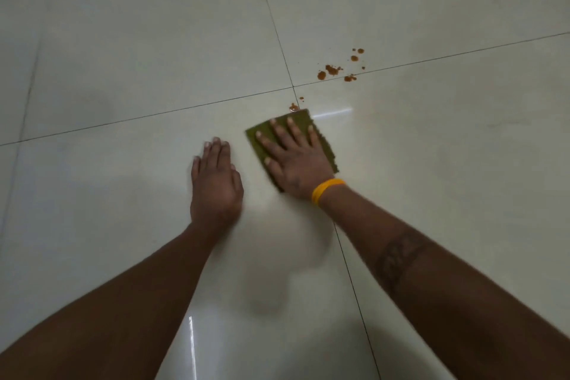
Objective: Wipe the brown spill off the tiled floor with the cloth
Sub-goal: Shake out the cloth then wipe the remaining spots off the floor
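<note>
The right hand [296,160] is laid flat on the green cloth [320,140], palm down, fingers spread wide and pointing away toward the upper left of the view. Nothing is clenched here: the cloth is pinned to the tiled floor [123,55] under an open palm rather than gripped. A yellow band [326,191] is worn at the wrist, and the forearm is stretched out long from the lower right, with a dark band marking seen further up it.

The left hand [216,177] is planted just beside the cloth, apart from it, palm down on bare tile, fingers held together and extended (slightly blurred, so fine detail is lost). Nothing is held in it. Its forearm comes in from the lower left.

The cloth's far corner is placed right at a small brown drop [293,107], near the crossing of the grout lines [294,88]. The main brown spill [331,70] is scattered beyond that, past the cloth and to its right, in several blotches lying along and above one grout line, untouched by the cloth.
</note>
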